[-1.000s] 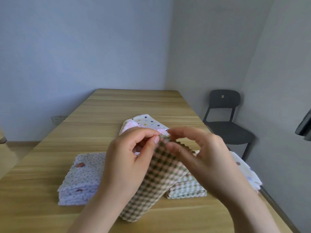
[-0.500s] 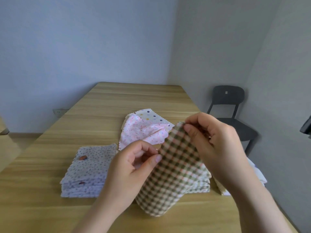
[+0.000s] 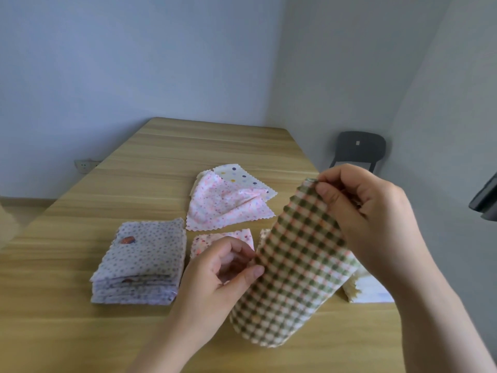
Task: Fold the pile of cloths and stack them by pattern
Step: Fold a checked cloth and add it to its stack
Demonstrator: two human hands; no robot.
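Closest to you, above the near part of the table [image 3: 67, 332], both hands are on one checked cloth [image 3: 293, 270], which is lifted clear of the wood. Your left hand [image 3: 223, 275] pinches its left edge between thumb and curled fingers. Your right hand [image 3: 368, 219] pinches the top corner, held higher and further out. The cloth's lower end hangs in a rounded bend, so it looks doubled over once, and I'd judge this fold only half made and not yet pressed flat.

Just beyond your hands lies the finished work. To the left sits the grey dotted stack [image 3: 142, 262], several folded layers deep and fairly square. Next to it, partly hidden by your left fingers, is a folded pink floral piece [image 3: 223, 236], the start of a second stack and much thinner. Under your right forearm a pale stack [image 3: 368, 289] shows its edges, though its pattern is too hidden to name. Whether a checked stack lies behind the cloth you hold, I cannot tell.

Further out is what remains of the pile — a crumpled pink floral cloth [image 3: 226, 205] lying on a cream spotted cloth [image 3: 236, 175], both unfolded (two are visible, and anything beneath is out of sight).

So you are well past the middle by my reckoning. Left to do: finish and place the checked one, then fold those two. Past the far end of the table stand a dark chair [image 3: 360, 149] and a wall socket [image 3: 83, 165].
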